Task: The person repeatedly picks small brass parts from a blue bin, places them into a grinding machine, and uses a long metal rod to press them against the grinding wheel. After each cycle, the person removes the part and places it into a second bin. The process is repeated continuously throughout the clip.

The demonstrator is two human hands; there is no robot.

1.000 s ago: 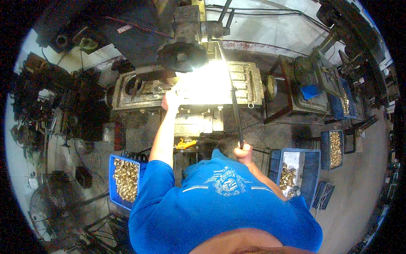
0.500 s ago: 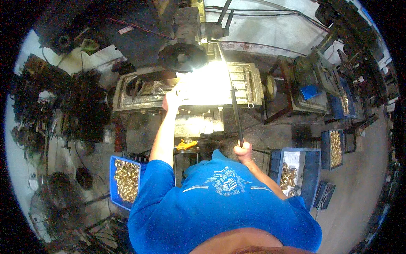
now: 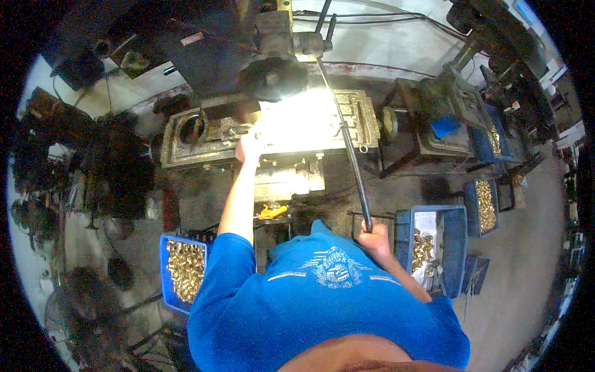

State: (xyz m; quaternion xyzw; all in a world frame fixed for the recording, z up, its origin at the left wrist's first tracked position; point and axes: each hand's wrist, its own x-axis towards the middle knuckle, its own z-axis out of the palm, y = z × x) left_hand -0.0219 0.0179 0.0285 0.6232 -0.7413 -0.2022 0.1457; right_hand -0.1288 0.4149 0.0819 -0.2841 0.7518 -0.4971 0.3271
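Observation:
My right hand [image 3: 374, 239] is wrapped round the lower end of a long dark lever [image 3: 357, 170], which slants up to the machine's head. My left hand [image 3: 249, 147] reaches to the front of the machine's metal table [image 3: 176, 150]. Its fingers look closed beside the brightly lit middle, but glare hides what they hold. Above that spot sits a dark round machine part [image 3: 273, 79]. A yellow object [image 3: 273, 212] rests below the table, between my arms.
At my left stands a blue bin [image 3: 164, 273] heaped with brass-coloured parts. On my right are a larger blue crate [image 3: 457, 248] with such parts and a farther bin [image 3: 474, 214] of them. Another machine [image 3: 427, 139] stands at the right, with a blue item [image 3: 444, 128] on it.
My right hand has pulled the lever's lower end toward me and to the right. My left hand stays at about the same place on the table.

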